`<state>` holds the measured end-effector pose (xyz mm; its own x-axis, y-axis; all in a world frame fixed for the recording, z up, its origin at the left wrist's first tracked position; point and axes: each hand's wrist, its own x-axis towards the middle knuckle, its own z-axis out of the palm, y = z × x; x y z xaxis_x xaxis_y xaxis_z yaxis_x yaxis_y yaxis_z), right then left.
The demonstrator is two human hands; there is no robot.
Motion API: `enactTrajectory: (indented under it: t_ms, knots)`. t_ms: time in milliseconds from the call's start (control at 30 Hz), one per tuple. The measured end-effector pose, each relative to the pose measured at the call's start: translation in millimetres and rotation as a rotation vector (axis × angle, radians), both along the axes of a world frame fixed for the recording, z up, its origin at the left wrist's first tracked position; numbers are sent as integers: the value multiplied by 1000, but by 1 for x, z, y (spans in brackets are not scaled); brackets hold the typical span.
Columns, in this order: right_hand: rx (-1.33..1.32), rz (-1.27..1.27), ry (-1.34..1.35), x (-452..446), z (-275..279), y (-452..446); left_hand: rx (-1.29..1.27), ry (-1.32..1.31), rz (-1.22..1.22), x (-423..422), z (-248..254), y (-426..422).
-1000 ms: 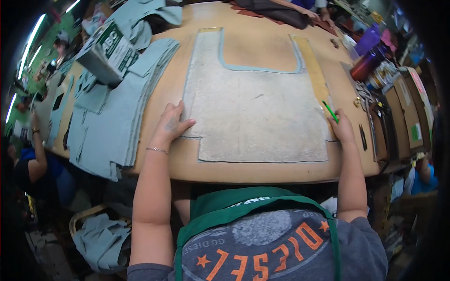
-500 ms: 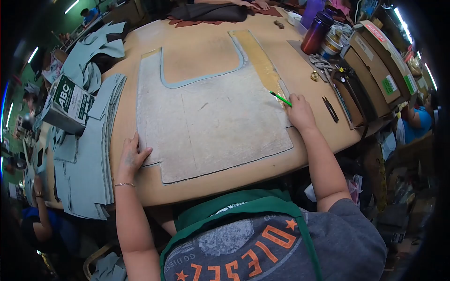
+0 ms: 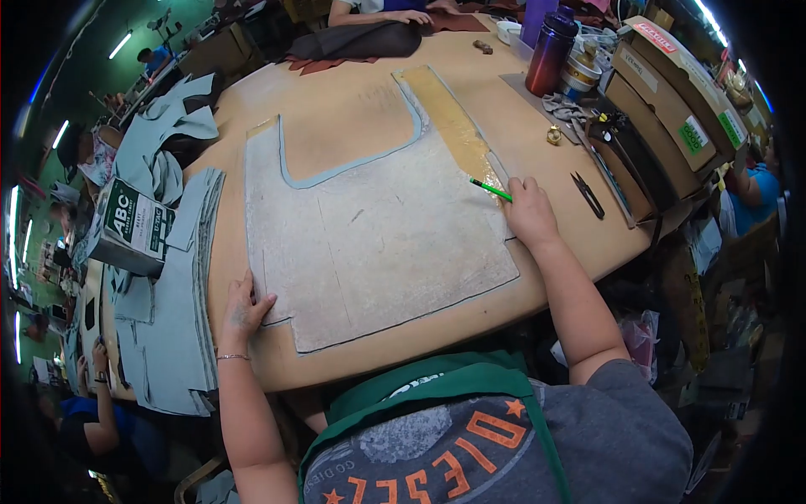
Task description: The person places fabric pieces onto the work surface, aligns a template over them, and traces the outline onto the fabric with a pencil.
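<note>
Head: panel (image 3: pixel 382 244) on table (image 3: pixel 344 109), green-walled room (image 3: pixel 138 21)

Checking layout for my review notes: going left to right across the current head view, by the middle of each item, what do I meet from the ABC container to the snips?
ABC container → left hand → pale notched panel → green pencil → right hand → snips

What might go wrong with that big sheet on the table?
The whitish U-shaped sheet might slip if the left hand or right hand eases off. The slim green pencil in the right hand overlies the sheet, so it could leave a stray mark. The pointed black snips lie near that hand and might poke it.
</note>
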<state>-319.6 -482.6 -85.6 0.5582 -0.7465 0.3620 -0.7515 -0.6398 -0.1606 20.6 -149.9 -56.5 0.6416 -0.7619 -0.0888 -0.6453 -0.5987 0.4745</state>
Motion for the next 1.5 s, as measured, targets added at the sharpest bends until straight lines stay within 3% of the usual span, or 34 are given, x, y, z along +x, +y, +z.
enactTrajectory:
  t_ms: [833, 1033, 1133, 1233, 1500]
  knots:
    - [-20, -3, -22, 0, -1, 2, 105, -94, -16, -3, 6, -2]
    - [-31, 7, -48, 1, -1, 2, 303, -261, 20, -8, 12, -4]
    - [-48, 15, -54, 1, -2, 1, 297, -299, 55, -7, 3, 0]
    - [-33, 10, -52, 2, -1, 2, 291, -127, 139, -9, 10, 0]
    - [-94, 59, -32, -2, -6, -8, 48, -157, 187, -3, -22, 16]
